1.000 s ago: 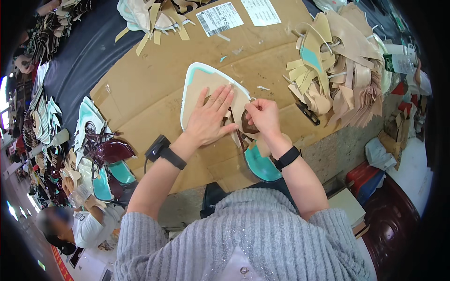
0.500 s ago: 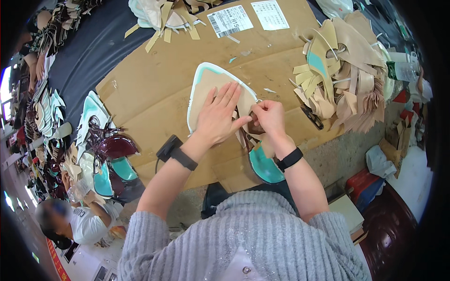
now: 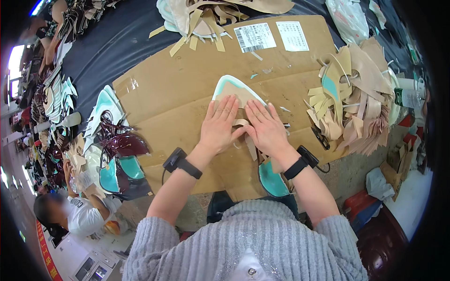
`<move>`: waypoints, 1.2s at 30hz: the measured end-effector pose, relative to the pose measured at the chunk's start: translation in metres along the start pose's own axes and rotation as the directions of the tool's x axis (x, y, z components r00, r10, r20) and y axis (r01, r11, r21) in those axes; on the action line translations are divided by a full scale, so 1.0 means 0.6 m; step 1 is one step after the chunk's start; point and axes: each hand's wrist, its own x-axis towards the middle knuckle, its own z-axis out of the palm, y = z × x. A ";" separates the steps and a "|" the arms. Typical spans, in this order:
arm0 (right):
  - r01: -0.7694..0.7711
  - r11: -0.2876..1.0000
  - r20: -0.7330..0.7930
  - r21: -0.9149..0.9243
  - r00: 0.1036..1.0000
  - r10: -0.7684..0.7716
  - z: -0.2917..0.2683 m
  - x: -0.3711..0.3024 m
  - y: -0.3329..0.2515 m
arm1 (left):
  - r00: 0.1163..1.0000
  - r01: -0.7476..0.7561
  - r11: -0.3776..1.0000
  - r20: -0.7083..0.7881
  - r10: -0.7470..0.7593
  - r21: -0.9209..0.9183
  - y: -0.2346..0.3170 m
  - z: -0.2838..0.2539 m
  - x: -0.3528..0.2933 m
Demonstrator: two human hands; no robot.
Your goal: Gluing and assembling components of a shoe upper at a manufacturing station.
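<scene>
White-rimmed beige piece [image 3: 234, 89] lies on the cardboard [image 3: 168, 107] under the flat left hand [image 3: 218, 124] and right hand [image 3: 267, 129], fingers slightly apart; bare cardboard opens leftward, a scrap pile [image 3: 365, 93] crowding the right edge.

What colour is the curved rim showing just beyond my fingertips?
The rim is white along its outside and pale turquoise inside, best seen in the head view.

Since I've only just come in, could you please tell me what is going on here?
The person's left hand and right hand lie flat, thumbs close together, on beige material over a pointed white-and-turquoise piece. A cardboard sheet is underneath. A small black tool and a beige pile lie to the right.
</scene>
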 end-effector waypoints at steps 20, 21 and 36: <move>-0.141 0.933 -0.065 0.330 0.983 0.172 -0.135 -0.205 0.098 | 0.954 -0.290 0.799 -0.229 0.195 -0.526 0.101 -0.036 -0.044; -0.323 0.828 0.016 0.458 0.934 0.356 -0.134 -0.223 0.095 | 0.970 -0.245 0.750 -0.164 0.181 -0.615 0.125 -0.034 -0.034; -0.254 0.069 0.190 0.965 0.853 0.486 -0.087 -0.247 0.022 | 0.982 -0.002 0.355 0.066 0.179 -0.935 0.157 -0.007 -0.062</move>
